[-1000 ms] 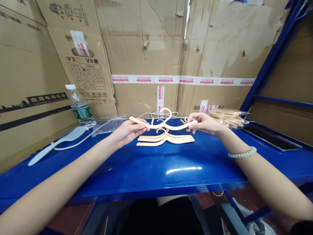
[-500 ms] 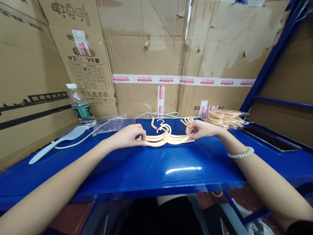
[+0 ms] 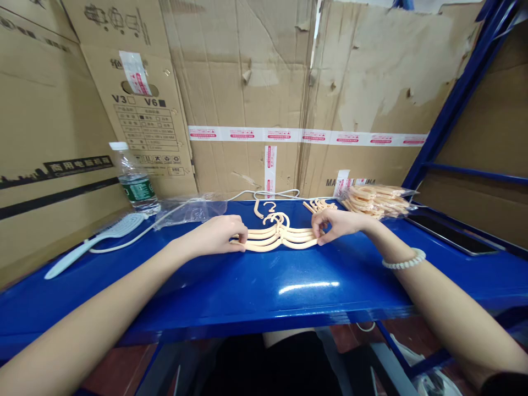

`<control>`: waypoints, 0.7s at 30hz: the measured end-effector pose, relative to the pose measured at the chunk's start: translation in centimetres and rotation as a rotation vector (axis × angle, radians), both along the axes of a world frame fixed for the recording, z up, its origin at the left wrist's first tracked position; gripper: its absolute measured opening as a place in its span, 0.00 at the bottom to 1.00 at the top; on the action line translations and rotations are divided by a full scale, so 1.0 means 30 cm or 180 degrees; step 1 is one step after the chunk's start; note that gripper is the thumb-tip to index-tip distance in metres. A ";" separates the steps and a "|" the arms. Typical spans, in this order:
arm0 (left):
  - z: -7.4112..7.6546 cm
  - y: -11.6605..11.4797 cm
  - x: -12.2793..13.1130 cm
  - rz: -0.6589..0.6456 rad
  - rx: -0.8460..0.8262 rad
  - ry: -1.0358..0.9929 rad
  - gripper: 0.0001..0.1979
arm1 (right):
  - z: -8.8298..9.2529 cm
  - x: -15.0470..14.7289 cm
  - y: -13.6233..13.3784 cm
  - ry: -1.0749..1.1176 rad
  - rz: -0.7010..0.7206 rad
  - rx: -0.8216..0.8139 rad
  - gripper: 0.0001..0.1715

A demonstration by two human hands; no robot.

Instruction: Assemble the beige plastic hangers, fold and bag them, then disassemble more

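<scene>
Cardboard panels (image 3: 247, 99), taped with white-and-red strips, backing a glossy blue table (image 3: 231, 291).

Item: set of pale peach hangers, nested in a row at the table's centre, hooks toward the cardboard. Front hanger (image 3: 264, 249): nearest the person, lying along the row.

Left hand (image 3: 218, 234): fingers narrowed, thumb and forefinger pinching the front hanger's left end. Right hand (image 3: 340, 223): fingers curled narrow, pinching its right end; pale beaded bracelet (image 3: 404, 260) on the wrist.

Behind the row: a loose hook (image 3: 269, 207) and a curved arm piece (image 3: 258, 209), lying just apart; further small pieces (image 3: 319, 204) beyond the right hand.

Right side: clear-wrapped bundle of peach parts (image 3: 377, 201); dark flat device (image 3: 451, 234).

Left side: water bottle (image 3: 139, 190), green label, white cap; pale blue brush (image 3: 99, 242); crumpled clear bag (image 3: 193, 212); white cable (image 3: 243, 194) running behind.
</scene>
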State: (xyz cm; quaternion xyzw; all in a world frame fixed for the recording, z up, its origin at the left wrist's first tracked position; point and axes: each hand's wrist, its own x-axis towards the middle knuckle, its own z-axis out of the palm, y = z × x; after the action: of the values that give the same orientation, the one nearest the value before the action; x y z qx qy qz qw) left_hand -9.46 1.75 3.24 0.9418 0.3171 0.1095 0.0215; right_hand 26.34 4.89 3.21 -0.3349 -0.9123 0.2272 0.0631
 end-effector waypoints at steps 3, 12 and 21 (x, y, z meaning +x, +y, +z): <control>0.003 -0.007 0.006 -0.0059 0.0065 0.0107 0.03 | 0.000 0.003 0.003 -0.0053 0.0028 -0.0023 0.15; -0.004 -0.008 0.009 -0.0228 0.0189 0.0247 0.04 | -0.003 0.011 0.007 -0.0141 0.0078 -0.0226 0.19; 0.004 -0.016 0.013 -0.0263 0.0254 0.0205 0.05 | 0.000 0.019 0.009 -0.0151 0.0135 -0.0353 0.19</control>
State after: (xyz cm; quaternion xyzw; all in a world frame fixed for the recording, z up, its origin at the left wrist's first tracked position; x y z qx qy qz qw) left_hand -9.07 1.26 3.37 0.9572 0.2739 0.0907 -0.0218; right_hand 26.92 5.15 3.22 -0.3238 -0.9064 0.2707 0.0180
